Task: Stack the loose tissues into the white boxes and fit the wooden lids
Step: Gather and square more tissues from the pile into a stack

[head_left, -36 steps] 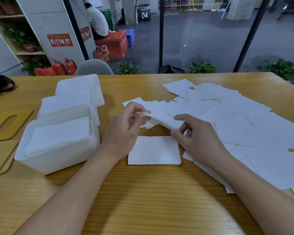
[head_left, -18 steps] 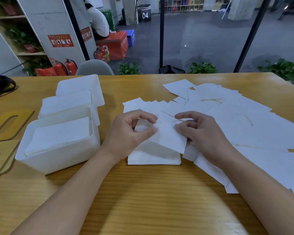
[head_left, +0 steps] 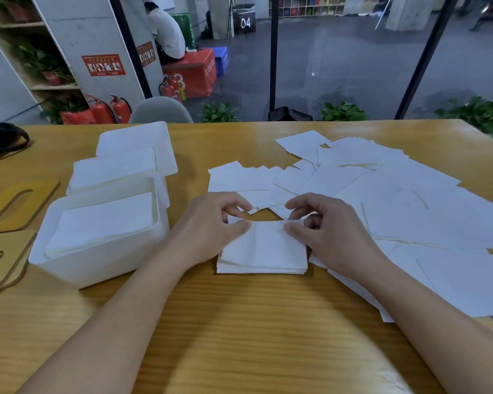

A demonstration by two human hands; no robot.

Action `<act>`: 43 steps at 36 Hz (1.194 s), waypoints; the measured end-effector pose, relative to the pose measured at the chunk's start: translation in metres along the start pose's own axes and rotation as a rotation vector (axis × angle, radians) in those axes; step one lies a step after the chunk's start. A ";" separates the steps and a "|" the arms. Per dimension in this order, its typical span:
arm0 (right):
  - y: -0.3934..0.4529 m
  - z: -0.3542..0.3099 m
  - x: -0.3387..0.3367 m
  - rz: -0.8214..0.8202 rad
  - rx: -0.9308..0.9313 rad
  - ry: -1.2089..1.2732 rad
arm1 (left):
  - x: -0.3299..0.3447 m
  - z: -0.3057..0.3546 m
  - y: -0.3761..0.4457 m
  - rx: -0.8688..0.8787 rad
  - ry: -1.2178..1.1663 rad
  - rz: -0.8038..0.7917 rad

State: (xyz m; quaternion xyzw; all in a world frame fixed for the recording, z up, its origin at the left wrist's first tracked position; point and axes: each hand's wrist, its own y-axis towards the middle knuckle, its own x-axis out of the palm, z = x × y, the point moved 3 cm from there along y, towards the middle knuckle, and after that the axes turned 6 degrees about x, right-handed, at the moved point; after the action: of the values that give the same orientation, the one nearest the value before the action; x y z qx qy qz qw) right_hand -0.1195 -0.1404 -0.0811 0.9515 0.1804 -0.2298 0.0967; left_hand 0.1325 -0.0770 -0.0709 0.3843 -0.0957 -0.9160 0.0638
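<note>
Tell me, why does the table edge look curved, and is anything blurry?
Head view: the wide-angle lens bows the table's far edge. Tissue stack and both hands, left hand, right hand, are fairly sharp; the near forearms look smeared. Soft shadows, no harsh glare.

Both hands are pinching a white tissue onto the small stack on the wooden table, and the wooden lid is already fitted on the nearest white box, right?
Not quite. The head view shows the nearest white plastic box open, tissues showing inside; the slotted wooden lids lie on the table left of it. The left hand and right hand do pinch a white tissue over the small stack.
</note>
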 end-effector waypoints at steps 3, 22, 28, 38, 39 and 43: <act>-0.001 0.004 0.004 -0.012 -0.021 -0.061 | 0.002 0.000 -0.002 0.009 0.022 -0.036; -0.002 0.001 0.010 -0.032 -0.160 -0.329 | 0.005 -0.004 0.011 0.037 0.226 0.089; -0.004 0.000 0.015 -0.077 -0.165 -0.323 | 0.015 -0.014 0.025 -0.009 0.333 -0.011; -0.002 0.001 0.013 -0.071 -0.161 -0.303 | 0.014 -0.012 0.028 0.066 0.306 0.065; -0.002 0.002 0.013 -0.068 -0.160 -0.301 | 0.014 -0.011 0.026 0.076 0.315 0.064; -0.002 0.005 0.011 -0.061 -0.159 -0.300 | 0.015 -0.013 0.017 0.090 0.322 0.066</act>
State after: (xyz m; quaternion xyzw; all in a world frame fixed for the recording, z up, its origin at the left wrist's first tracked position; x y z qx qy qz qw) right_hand -0.1129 -0.1369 -0.0907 0.8899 0.2103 -0.3572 0.1903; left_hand 0.1323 -0.0977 -0.0863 0.5254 -0.1375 -0.8348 0.0910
